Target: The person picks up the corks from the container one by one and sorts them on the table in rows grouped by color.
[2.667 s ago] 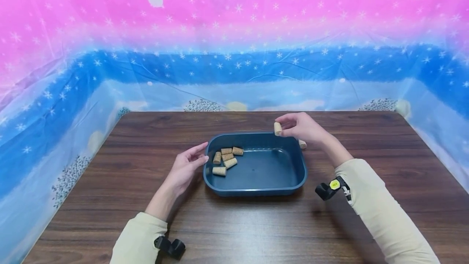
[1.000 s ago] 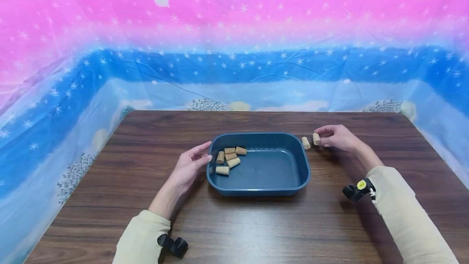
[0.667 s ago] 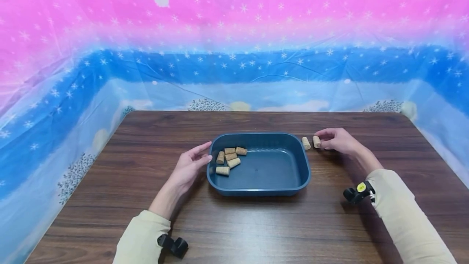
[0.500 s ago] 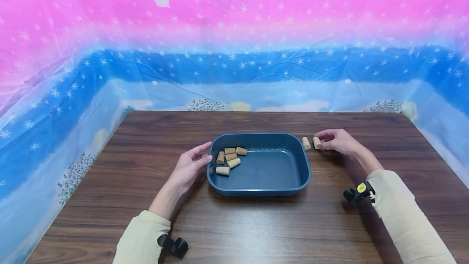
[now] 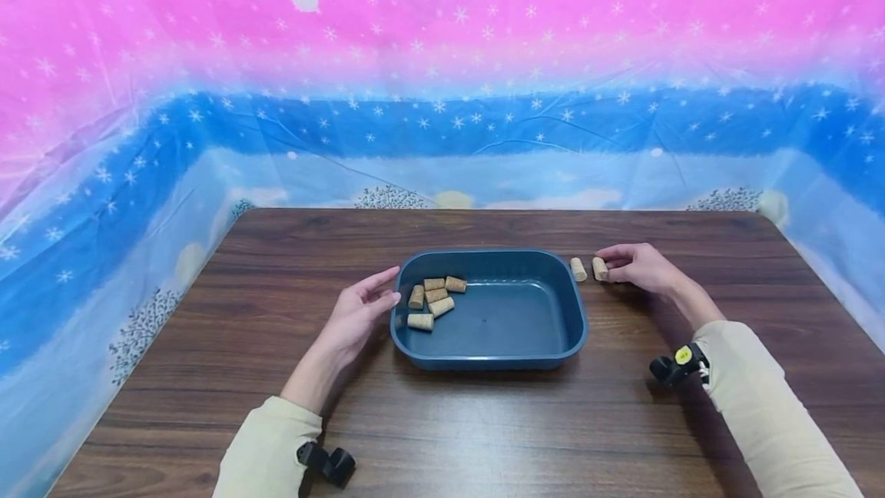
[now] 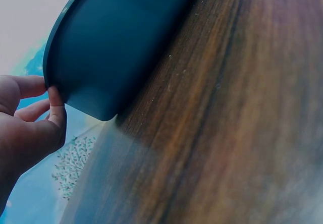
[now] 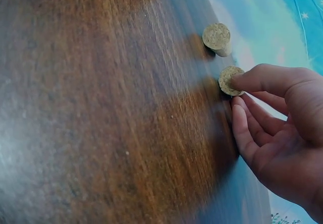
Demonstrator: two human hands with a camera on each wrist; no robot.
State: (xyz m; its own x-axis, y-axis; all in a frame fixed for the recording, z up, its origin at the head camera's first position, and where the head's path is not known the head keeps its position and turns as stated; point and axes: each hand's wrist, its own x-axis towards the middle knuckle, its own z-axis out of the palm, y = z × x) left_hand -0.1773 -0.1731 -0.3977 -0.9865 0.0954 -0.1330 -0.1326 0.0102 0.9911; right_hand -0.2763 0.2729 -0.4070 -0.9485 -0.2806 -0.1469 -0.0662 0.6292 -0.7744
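A dark blue rectangular plastic basin stands on the table, with several corks lying at its left end. My left hand touches its left rim, index finger and thumb extended; in the left wrist view, the fingertips meet the rim of the basin. Right of the basin, my right hand pinches one cork at table level. Its thumb covers part of that cork's round end in the right wrist view. Another cork lies just left of it, by the basin's right rim.
The dark wood-grain table runs back to a pink and blue patterned cloth, which hangs behind it and along both sides. A black wrist camera sits below the left sleeve, another black camera below the right.
My right hand has carried its cork from above the basin's back right rim out to the right and down to the table, beside the other cork. The left hand stays at the rim.
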